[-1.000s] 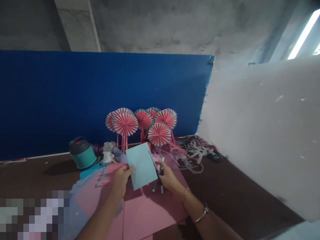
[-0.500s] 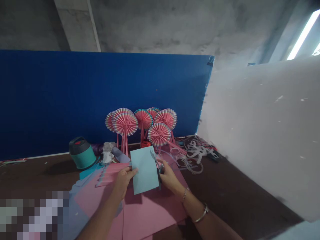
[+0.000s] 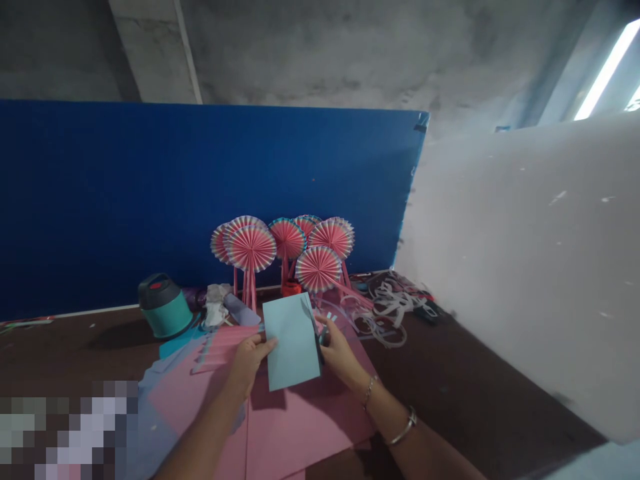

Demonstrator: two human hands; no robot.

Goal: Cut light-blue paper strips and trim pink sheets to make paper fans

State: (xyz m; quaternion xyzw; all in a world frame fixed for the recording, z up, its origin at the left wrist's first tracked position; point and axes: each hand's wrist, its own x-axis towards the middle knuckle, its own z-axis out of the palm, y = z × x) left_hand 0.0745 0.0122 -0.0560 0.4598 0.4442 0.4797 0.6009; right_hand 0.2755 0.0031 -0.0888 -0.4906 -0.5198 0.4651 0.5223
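A light blue sheet of paper [image 3: 291,347] is held up over the table, its left edge pinched in my left hand [image 3: 251,360]. My right hand [image 3: 339,352] grips dark-handled scissors [image 3: 320,345] at the sheet's right edge. The blades lie along that edge near the top right corner, partly hidden by the paper and fingers. Beneath both hands lie large pink sheets [image 3: 300,427]. A pleated pink piece [image 3: 227,347] rests behind my left hand.
Several pink pleated paper fans [image 3: 251,249] stand against the blue panel [image 3: 200,173]. A teal container [image 3: 167,313] with a dark lid is at the left. Curled paper strips [image 3: 395,300] lie at the right, before the white wall [image 3: 520,267]. Light blue sheets [image 3: 155,427] lie lower left.
The light blue sheet and both hands have shifted very slightly right. The scissors' blades look closer together along the edge, and a small pale strip shows beside my right fingers.
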